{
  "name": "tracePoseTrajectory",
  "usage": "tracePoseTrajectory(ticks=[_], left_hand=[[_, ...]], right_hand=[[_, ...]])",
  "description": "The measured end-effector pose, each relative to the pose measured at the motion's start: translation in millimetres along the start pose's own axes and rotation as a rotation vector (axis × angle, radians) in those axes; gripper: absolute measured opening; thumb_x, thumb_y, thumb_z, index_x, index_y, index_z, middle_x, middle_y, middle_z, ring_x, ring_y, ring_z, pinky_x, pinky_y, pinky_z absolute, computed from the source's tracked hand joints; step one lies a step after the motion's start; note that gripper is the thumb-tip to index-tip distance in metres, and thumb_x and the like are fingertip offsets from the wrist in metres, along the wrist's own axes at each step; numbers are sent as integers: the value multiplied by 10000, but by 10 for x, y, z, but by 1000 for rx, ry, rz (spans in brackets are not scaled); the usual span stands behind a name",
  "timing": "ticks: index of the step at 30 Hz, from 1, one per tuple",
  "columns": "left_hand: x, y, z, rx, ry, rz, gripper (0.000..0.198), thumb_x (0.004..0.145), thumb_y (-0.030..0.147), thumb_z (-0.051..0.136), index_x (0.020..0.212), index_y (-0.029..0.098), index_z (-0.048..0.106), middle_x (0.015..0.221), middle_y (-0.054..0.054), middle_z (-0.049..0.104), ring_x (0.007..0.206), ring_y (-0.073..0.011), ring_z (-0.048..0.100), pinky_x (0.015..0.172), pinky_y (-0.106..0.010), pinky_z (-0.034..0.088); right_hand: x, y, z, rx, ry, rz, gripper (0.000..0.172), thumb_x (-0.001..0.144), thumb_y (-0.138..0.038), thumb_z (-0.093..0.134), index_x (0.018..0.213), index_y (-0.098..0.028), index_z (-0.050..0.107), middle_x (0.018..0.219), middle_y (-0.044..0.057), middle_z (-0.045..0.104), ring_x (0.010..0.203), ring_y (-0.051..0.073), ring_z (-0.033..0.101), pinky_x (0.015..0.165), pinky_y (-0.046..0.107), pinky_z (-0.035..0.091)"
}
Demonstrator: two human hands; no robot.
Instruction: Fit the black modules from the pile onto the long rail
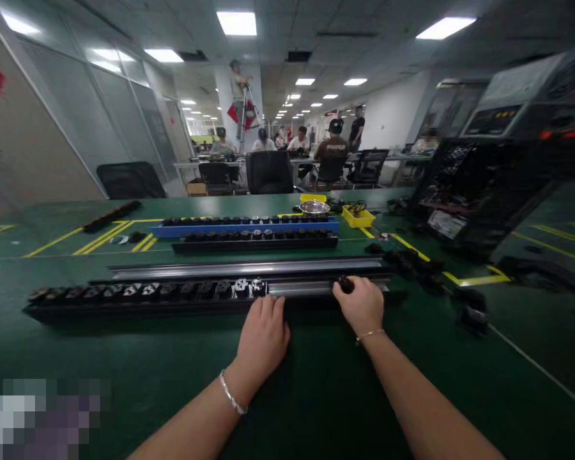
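Note:
A long black rail (148, 309) lies across the green table, with a row of small black parts (186, 291) filling its left and middle stretch. The right stretch of its channel shows bare metal (299, 289). My left hand (264, 332) has its fingers together over the rail's front edge, beside the last parts in the row. Pinched in my right hand (363, 305) is a small black part (345, 285), held at the right stretch of the channel. Its exact kind is too small and dark to tell. Right behind lies a second rail (239, 268) with a bare metallic channel.
Farther back, a blue rail (244, 229) and another black rail (253, 244) carry similar parts. A metal dish (315, 207) and yellow tray (358, 217) stand beyond. Loose black parts (469, 310) and a dark equipment rack (464, 185) are at right. People sit at distant tables.

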State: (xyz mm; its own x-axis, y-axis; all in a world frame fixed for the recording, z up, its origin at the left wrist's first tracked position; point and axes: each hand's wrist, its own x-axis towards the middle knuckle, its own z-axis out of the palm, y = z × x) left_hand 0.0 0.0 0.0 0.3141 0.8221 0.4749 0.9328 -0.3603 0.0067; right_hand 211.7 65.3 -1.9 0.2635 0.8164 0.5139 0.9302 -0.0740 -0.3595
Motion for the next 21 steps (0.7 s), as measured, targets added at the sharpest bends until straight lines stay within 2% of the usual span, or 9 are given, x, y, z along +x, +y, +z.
tracePoseTrajectory(ticks=[7,21], left_hand=[[10,-12,22,-14,8,-9,415,802,187,458,1212,128,473,1058,-105,532,1001,-238,476,921,-407,408],[13,-12,16,-20,-7,-14,425,805,199,455,1222,116,475,1074,-110,527,1011,-236,469,933,-396,395]], right_hand=[[7,-1,-20,6,4,12,299,741,-422,496,809,-166,635,803,76,630,820,217,536,836,351,337],[21,16,-54,23,-28,70,328,735,-437,490,831,-163,643,848,87,640,850,231,530,885,386,309]])
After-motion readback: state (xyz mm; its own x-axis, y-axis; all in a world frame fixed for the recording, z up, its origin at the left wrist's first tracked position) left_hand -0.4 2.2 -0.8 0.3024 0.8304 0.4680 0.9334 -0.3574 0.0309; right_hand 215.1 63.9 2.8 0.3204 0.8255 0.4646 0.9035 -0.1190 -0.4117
